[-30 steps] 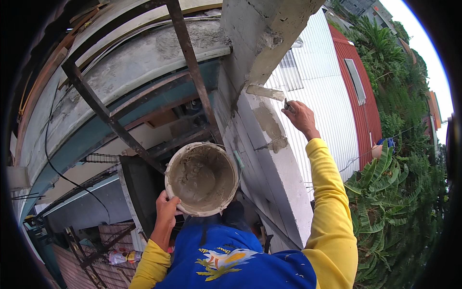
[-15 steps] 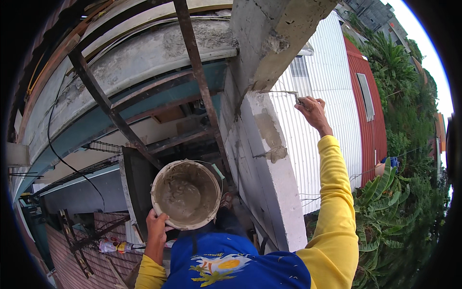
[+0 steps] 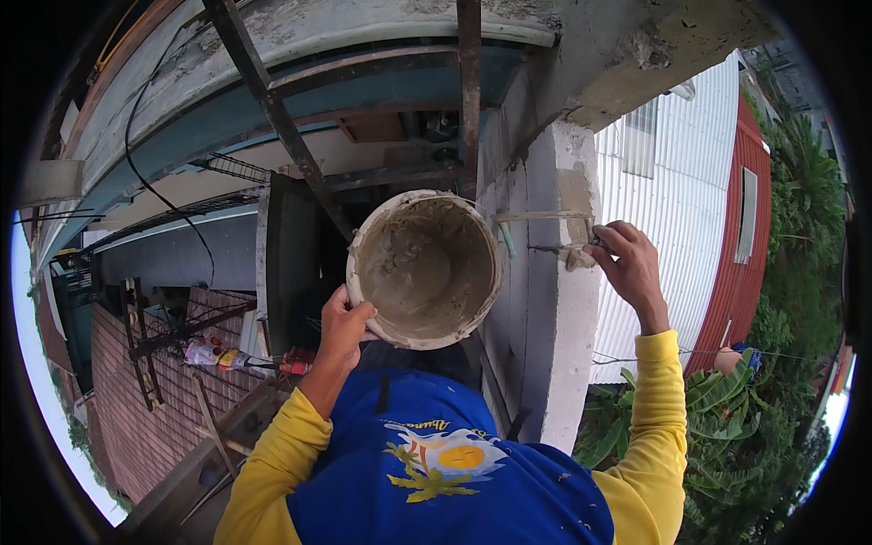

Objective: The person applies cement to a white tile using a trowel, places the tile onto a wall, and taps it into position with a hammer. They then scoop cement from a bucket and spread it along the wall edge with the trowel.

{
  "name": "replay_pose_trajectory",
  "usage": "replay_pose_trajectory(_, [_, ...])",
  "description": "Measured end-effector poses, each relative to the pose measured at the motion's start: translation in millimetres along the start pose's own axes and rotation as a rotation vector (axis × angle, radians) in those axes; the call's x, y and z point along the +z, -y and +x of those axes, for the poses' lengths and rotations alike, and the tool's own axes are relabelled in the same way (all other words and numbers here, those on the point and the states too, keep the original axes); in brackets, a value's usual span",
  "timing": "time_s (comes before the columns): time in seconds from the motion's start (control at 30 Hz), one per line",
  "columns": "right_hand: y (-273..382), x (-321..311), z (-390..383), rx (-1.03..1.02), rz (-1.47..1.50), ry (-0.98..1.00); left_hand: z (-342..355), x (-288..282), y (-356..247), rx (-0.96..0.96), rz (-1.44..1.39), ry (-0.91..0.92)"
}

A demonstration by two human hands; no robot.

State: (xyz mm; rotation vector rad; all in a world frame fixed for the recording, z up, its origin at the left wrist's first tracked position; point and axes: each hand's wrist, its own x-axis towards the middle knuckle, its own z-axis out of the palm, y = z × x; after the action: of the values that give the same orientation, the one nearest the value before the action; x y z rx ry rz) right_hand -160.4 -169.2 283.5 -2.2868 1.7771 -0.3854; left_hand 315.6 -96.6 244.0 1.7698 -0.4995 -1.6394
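Observation:
My left hand (image 3: 341, 329) is closed on the near left edge of a round, mortar-crusted bucket (image 3: 465, 238) in front of my waist. Wet grey mortar (image 3: 400, 272) coats the inside and lies at the bottom. To the right, my right hand (image 3: 632, 272) grips the handle of a trowel. The thin trowel blade (image 3: 543, 216) points left, seen nearly edge-on, across the face of a concrete column (image 3: 565, 345). A damp mortar patch (image 3: 574, 189) marks the column just above the blade, and a lump of mortar (image 3: 576, 258) sits just below it.
Dark metal beams (image 3: 289, 136) cross the left and upper area, with a black cable (image 3: 150, 186) hanging there. A concrete beam (image 3: 663, 64) juts out at upper right. A tiled roof (image 3: 213, 363) lies below left; a white corrugated wall (image 3: 668, 200) stands beyond the column.
My view has shifted, and the bucket now appears higher and further right. The trowel has come down along the column to the mortar patch. Both hands keep their grip.

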Motion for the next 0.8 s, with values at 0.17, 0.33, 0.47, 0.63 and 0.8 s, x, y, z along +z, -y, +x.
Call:
replay_pose_trajectory(0.17, [94, 55, -21, -0.154, -0.074, 0.057, -1, 23, 6, 0.167, -0.034, 0.009])
replay_pose_trajectory(0.33, [103, 76, -22, -0.083, -0.323, 0.125, -19, 45, -17, 0.231, 0.040, 0.024])
replay_pose_trajectory(0.47, [102, 79, 16, -0.044, -0.371, -0.024, -20, 50, -11, 0.314, 0.119, 0.068])
replay_pose_trajectory(0.63, [108, 82, 36, -0.059, -0.327, -0.299, -28, 49, -19, 0.267, 0.165, 0.089])
replay_pose_trajectory(0.8, [99, 94, 46, -0.141, -0.316, -0.425, -16, 43, -24, 0.293, 0.162, 0.054])
